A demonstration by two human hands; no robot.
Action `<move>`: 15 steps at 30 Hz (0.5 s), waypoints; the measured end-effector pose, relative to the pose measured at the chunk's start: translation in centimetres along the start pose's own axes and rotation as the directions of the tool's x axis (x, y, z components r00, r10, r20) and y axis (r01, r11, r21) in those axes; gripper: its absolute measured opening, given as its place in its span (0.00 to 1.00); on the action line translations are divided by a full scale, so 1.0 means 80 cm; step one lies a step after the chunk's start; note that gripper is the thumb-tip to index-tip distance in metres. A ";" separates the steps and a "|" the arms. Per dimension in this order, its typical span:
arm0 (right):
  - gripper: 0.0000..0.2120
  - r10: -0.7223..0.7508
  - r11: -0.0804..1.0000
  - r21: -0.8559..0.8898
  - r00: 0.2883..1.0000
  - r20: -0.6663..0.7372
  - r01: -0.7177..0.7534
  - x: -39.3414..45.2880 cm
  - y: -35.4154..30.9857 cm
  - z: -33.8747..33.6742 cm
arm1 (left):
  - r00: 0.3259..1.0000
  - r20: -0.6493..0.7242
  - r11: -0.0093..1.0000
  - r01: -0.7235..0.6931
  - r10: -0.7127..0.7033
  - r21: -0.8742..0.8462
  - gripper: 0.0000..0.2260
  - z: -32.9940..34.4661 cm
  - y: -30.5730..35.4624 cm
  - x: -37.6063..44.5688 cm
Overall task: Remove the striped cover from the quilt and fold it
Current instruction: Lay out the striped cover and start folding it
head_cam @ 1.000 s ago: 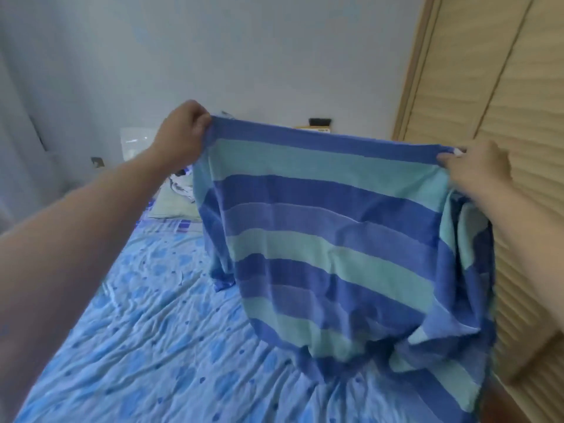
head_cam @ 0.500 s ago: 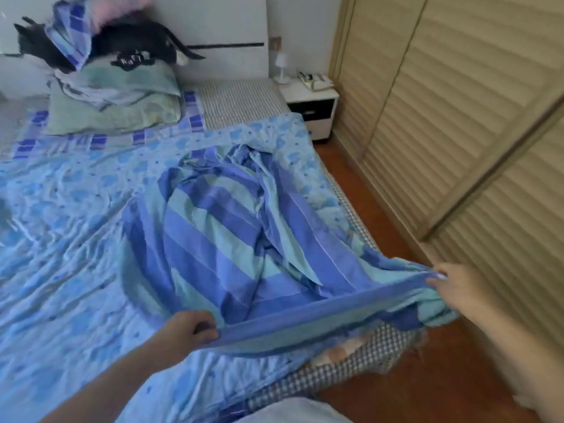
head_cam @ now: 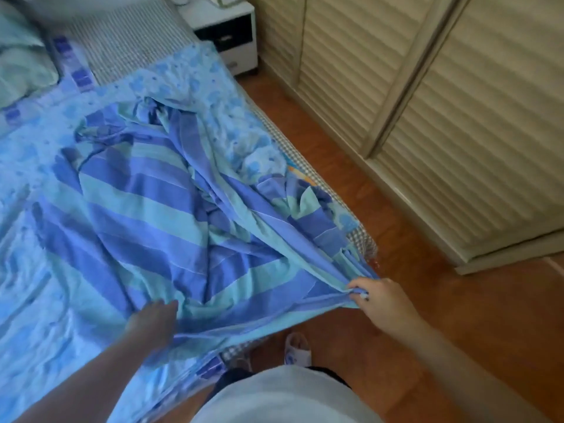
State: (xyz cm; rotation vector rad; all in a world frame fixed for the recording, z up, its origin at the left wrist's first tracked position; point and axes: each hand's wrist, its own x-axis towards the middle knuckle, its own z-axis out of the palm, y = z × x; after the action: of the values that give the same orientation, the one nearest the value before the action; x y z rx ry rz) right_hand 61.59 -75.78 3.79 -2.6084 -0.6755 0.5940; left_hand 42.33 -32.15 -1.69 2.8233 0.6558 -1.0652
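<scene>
Cover (head_cam: 146,215) spread rumpled on bed (head_cam: 36,300), right hand (head_cam: 378,300) pinching its near right corner, left hand (head_cam: 152,322) gripping near edge.

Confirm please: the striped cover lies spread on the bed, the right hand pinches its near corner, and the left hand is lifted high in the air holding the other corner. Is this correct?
Not quite. The head view shows the left hand low, resting on the striped cover at the near edge of the bed, not lifted in the air. The rest holds: the cover lies spread on the bed and the right hand pinches its near corner.
</scene>
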 end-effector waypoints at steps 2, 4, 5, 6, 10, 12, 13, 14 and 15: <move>0.03 -0.020 0.998 0.059 0.999 0.031 0.018 -0.006 -0.013 -0.006 | 0.975 -0.164 0.952 -0.185 0.147 -0.244 0.10 -0.035 0.064 0.009; 0.02 -0.032 0.997 0.073 0.999 0.006 0.032 -0.011 -0.029 -0.015 | 0.869 -0.392 0.805 -0.453 0.303 -0.382 0.10 -0.073 0.140 0.010; 0.02 -0.051 0.997 0.065 0.999 -0.017 0.052 -0.014 -0.039 -0.020 | 0.783 -0.496 0.723 -0.582 0.376 -0.372 0.10 -0.090 0.167 0.008; 0.03 -0.074 0.997 0.036 0.997 -0.039 0.075 -0.018 -0.051 -0.026 | 0.671 -0.596 0.653 -0.696 0.442 -0.300 0.10 -0.109 0.188 0.005; 0.04 -0.166 0.980 -0.122 0.982 -0.086 0.155 -0.027 -0.092 -0.049 | 0.251 -0.639 0.355 -0.934 0.727 0.037 0.09 -0.157 0.217 -0.004; 0.06 -0.195 0.970 -0.169 0.974 -0.115 0.174 -0.029 -0.108 -0.055 | 0.186 -0.574 0.283 -0.955 0.798 0.083 0.08 -0.162 0.209 -0.004; 0.07 -0.209 0.965 -0.186 0.969 -0.128 0.184 -0.030 -0.114 -0.058 | 0.183 -0.560 0.282 -0.955 0.808 0.094 0.07 -0.160 0.203 -0.004; 0.08 -0.218 0.963 -0.193 0.966 -0.139 0.190 -0.030 -0.121 -0.060 | 0.180 -0.557 0.283 -0.953 0.811 0.104 0.06 -0.158 0.196 -0.002; 0.09 -0.227 0.962 -0.190 0.962 -0.152 0.197 -0.030 -0.126 -0.062 | 0.179 -0.554 0.288 -0.950 0.813 0.116 0.06 -0.158 0.190 0.001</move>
State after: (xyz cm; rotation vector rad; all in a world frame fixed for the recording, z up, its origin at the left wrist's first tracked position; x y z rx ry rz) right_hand 58.40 -70.15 13.25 -2.6560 -0.9737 0.2495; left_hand 56.39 -43.44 6.35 2.4214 -0.8574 0.0697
